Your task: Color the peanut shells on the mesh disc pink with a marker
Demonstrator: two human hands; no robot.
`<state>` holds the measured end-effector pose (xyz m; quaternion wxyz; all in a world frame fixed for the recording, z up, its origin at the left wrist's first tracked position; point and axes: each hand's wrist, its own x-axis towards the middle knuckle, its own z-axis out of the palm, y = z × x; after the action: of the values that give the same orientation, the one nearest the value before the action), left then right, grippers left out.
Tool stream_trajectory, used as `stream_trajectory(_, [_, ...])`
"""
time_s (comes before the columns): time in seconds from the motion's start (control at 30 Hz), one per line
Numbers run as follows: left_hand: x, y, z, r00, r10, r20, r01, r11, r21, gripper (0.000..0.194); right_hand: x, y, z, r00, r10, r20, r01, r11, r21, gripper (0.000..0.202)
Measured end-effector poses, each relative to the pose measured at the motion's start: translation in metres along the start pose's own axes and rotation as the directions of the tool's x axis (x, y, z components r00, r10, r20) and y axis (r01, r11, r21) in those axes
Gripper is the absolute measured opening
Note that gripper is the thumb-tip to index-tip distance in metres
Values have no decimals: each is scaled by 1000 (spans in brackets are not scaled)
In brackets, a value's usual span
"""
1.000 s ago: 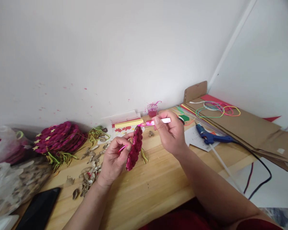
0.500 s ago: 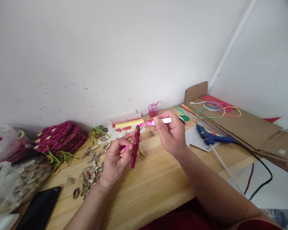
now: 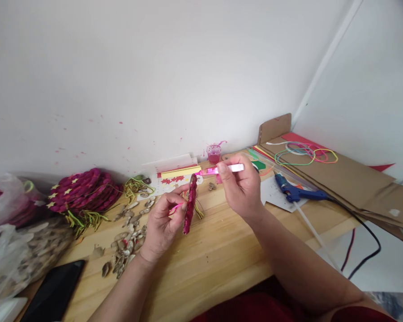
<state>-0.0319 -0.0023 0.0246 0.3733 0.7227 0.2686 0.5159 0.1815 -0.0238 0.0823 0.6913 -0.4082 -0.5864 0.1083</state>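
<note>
Above the wooden table, my left hand (image 3: 164, 217) pinches a flat, dark magenta piece (image 3: 189, 208) by its edge and holds it upright, edge-on to the camera. A pink strand shows between those fingers, and yellow-green strings hang behind the piece. My right hand (image 3: 240, 188) grips a white-handled brush (image 3: 237, 168) stained pink, its tip touching the top end of the piece. Behind, against the wall, stands a clear cup (image 3: 214, 153) of pink liquid.
A pile of magenta pieces with stars (image 3: 87, 190) and scattered shells (image 3: 126, 246) lie left, beside a bag of shells (image 3: 43, 250) and a black phone (image 3: 53, 290). Right are a blue glue gun (image 3: 297, 192) and cardboard (image 3: 342, 179) with coloured cords.
My right hand and the brush have shifted slightly to the right. The magenta piece has tipped a little and risen slightly in my left hand.
</note>
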Motion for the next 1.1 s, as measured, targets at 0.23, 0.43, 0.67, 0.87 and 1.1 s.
stream_trajectory(0.23, [0, 0, 0, 1000, -10, 4, 10, 1000, 10, 5, 1, 0, 1, 999, 42, 26, -43, 998, 38, 24])
stream_trajectory(0.43, [-1, -3, 0, 1000, -27, -3, 27, 999, 42, 10, 2, -1, 2, 998, 61, 2, -61, 994, 95, 27])
stream_trajectory(0.67, [-1, -5, 0, 1000, 0, 1, 0, 998, 64, 7, 2, 1, 3, 990, 120, 74, -134, 965, 226, 29])
stream_trajectory(0.87, [1, 0, 2, 1000, 24, 2, -24, 992, 127, 9, 4, 4, 4, 985, 153, 74, -165, 968, 187, 35])
stream_trajectory(1.1, [1, 1, 3, 999, 17, 41, -24, 983, 184, 8, 5, 5, 4, 982, 149, 113, -167, 971, 172, 38])
